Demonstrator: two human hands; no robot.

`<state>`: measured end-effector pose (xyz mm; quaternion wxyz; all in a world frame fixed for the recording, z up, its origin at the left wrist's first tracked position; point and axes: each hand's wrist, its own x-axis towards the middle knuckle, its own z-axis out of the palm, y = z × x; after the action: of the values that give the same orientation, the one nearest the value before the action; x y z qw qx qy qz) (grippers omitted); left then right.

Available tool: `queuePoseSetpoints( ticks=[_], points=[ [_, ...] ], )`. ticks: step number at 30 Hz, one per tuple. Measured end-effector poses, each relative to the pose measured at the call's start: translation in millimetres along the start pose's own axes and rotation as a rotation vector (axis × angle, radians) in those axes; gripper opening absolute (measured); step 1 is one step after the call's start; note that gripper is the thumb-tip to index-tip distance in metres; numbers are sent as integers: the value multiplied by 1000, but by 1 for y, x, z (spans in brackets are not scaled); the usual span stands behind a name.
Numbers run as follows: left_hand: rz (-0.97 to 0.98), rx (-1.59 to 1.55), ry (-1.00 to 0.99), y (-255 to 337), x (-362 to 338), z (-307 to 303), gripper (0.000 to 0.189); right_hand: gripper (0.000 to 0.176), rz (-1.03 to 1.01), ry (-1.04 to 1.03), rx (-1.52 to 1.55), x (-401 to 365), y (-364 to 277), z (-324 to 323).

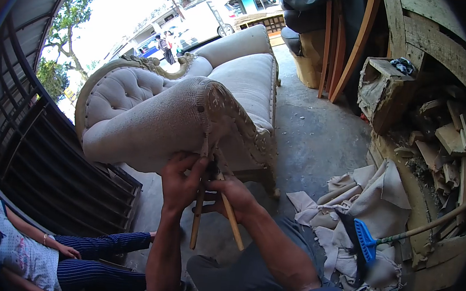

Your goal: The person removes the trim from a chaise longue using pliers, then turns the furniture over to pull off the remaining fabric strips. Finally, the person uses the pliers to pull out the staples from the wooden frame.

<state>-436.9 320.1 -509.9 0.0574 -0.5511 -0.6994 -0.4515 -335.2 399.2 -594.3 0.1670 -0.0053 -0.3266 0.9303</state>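
Observation:
Close to the front of the sofa's rolled arm (152, 119), my left hand (182, 179) is closed, its thumb and fingers pinched at the upper part of a thin wooden-handled tool (197, 217). My right hand (234, 196) grips a second wooden-handled tool (231, 220), which slants down to the right. The two handles come together between my hands at a dark spot; what their heads are, I cannot make out. Pale, tufted fabric covers the sofa (241, 80). Its carved frame (240, 121) looks worn and flaking at the arm front.
A seated person in striped trousers (102, 242) is at lower left, beside a dark metal gate (44, 145). On the right lie fabric scraps (378, 197), a blue broom (366, 240) and piled wood offcuts (449, 142). Wooden strips (355, 45) lean at the back.

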Motion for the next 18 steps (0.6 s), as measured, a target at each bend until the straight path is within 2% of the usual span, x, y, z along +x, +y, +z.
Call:
queuePoseSetpoints(
  ticks=[5, 7, 11, 13, 15, 18],
  points=[
    [6, -22, -8, 2, 1, 0, 19, 31, -22, -105, 175, -1, -8, 2],
    [4, -7, -24, -1, 2, -2, 19, 31, -33, 20, 66, -8, -9, 12],
    [-5, 10, -59, 0, 4, -3, 20, 29, 26, 20, 71, 3, 8, -5],
    [8, 31, -63, -2, 4, -4, 21, 23, 14, 4, 146, 2, 10, -2],
    [29, 51, -65, -2, 6, -5, 21, 24, 15, 0, 141, 5, 10, -2],
    [-53, 2, -122, 1, 9, -9, 22, 27, 8, 0, 150, -1, 3, 9]
  ],
)
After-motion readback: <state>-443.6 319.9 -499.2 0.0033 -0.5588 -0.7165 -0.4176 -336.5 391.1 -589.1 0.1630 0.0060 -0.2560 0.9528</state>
